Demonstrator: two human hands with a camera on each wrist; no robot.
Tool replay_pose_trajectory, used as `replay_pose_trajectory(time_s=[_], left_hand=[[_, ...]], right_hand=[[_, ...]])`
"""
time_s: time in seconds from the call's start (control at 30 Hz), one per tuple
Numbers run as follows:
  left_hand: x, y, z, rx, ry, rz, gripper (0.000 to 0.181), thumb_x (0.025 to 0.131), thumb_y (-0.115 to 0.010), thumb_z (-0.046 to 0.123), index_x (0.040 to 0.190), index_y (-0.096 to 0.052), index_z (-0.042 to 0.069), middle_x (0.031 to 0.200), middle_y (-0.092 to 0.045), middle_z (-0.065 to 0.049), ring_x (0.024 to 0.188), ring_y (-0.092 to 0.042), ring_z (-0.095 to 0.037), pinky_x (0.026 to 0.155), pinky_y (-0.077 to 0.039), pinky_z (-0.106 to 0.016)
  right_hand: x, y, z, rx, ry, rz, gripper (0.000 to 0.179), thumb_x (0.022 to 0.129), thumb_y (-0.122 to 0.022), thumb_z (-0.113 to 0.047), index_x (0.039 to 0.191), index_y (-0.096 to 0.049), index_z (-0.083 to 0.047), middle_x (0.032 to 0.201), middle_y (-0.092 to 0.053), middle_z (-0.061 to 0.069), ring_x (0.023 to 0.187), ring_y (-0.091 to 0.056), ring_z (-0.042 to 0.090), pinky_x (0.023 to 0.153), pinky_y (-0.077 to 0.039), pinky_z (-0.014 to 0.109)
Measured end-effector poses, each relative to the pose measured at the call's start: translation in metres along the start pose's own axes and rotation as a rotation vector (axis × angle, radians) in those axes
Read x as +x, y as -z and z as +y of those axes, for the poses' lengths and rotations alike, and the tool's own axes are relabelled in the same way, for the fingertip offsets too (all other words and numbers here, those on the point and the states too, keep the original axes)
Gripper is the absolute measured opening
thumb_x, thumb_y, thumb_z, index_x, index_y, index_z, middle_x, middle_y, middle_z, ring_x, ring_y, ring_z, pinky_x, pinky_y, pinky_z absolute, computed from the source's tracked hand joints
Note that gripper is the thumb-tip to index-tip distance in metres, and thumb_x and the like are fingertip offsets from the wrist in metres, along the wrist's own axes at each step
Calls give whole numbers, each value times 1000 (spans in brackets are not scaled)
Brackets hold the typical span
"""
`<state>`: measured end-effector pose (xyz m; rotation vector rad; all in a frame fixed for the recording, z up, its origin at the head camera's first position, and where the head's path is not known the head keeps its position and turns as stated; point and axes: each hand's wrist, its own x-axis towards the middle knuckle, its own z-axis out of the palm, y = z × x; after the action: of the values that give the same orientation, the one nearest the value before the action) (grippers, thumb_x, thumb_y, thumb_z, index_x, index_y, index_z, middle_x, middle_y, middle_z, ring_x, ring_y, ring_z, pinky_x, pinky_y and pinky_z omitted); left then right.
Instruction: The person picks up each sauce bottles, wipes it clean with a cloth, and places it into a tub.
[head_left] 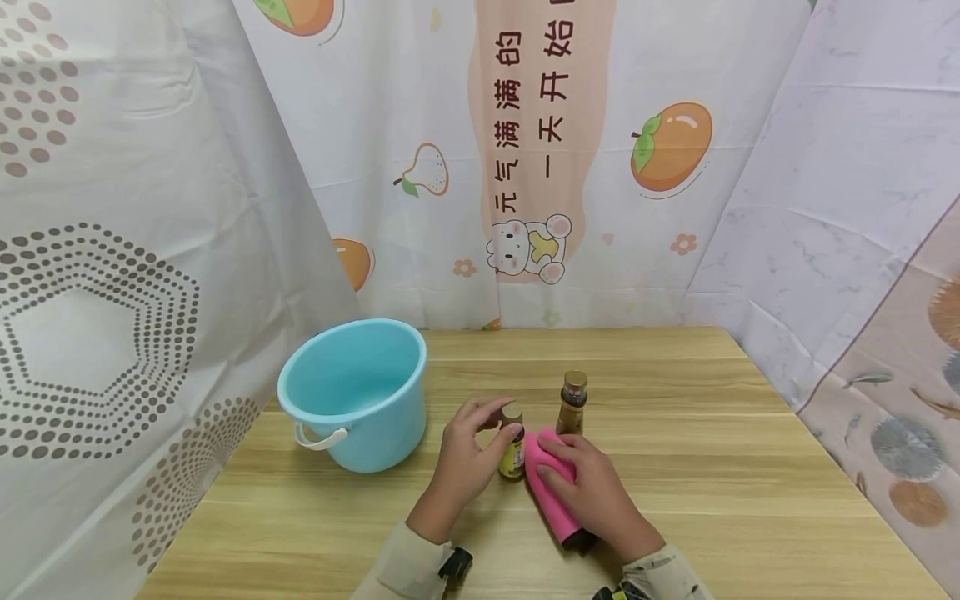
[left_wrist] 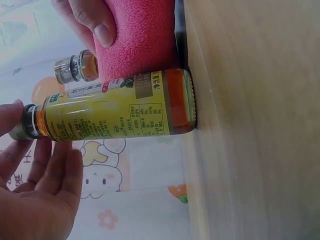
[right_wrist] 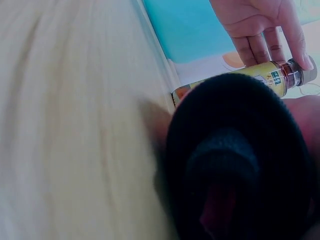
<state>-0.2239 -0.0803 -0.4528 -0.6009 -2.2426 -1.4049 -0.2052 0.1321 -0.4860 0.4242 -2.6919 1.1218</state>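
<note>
A small glass bottle with a yellow label [left_wrist: 110,110] stands upright on the wooden table. My left hand [head_left: 470,450] pinches it at the cap, thumb on one side and fingers on the other. Just to its right my right hand [head_left: 596,487] grips a pink fleecy, tube-like thing [head_left: 551,492] with a black end. The pink fabric [left_wrist: 142,37] lies against the bottle's label side. In the right wrist view, the dark round end [right_wrist: 225,100] fills the middle and hides most of the bottle. Behind the right hand stands a second bottle [head_left: 572,408] with a gold cap.
A light blue bucket [head_left: 397,433] with a white handle stands at the table's left. Printed curtains [head_left: 420,225] hang along the back and both sides. The wooden table [head_left: 697,417] reaches to the back curtain.
</note>
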Motion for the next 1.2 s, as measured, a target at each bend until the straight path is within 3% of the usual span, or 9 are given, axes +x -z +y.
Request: replay_pose_trajectory(time_s=[0.4, 0.83, 1.2], left_hand=[[0, 2, 1, 36, 12, -6, 35, 99, -71, 34, 134, -67, 31, 115, -66, 10, 106, -66, -7, 88, -59, -41], [0, 2, 0, 7, -10, -19, 39, 101, -70, 32, 139, -64, 30, 116, -69, -2, 105, -68, -9, 90, -61, -43], [0, 1, 0, -12, -26, -21, 40, 101, -69, 29, 141, -64, 28, 116, -68, 5, 104, -68, -10, 89, -62, -40]], right_hand=[[0, 1, -3, 10, 24, 25, 43, 91, -81, -27, 133, -72, -18, 133, -66, 9, 123, -64, 30, 103, -54, 50], [-1, 3, -4, 84, 138, 139, 41, 91, -82, -24, 131, -73, -21, 130, -67, 0, 108, -66, 14, 85, -60, 33], [1, 2, -1, 191, 239, 243, 43, 93, -80, -19, 134, -71, -24, 133, -65, -1, 104, -68, 14, 78, -61, 27]])
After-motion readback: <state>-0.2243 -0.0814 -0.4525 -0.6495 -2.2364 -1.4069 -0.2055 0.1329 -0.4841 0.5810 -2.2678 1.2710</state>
